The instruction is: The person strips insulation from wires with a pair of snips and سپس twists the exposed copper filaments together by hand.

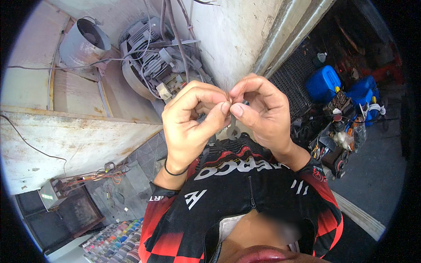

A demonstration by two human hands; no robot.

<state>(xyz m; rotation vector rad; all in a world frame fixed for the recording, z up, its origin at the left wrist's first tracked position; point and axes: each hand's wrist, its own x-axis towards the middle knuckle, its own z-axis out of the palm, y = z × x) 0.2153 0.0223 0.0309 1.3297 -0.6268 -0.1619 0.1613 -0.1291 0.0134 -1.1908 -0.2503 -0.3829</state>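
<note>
My left hand (193,114) and my right hand (261,111) meet in front of my chest, thumbs and fingertips closed on a small bundle of fine, thin strands (226,90) that fans upward between them; whether it is wire or fibre I cannot tell. The part held inside my fingertips is mostly hidden. A small grey metal piece (233,130) shows below my fingertips between the hands; I cannot tell whether it is attached. A dark band (175,172) circles my left wrist.
A dusty grey motor (149,59), cables and a metal duct (85,39) are at upper left, beside a pale pillar (237,30). Blue jugs (322,83) and piled clutter (342,140) lie at right. An electrical box (52,193) and rows of colourful small items (114,241) are lower left.
</note>
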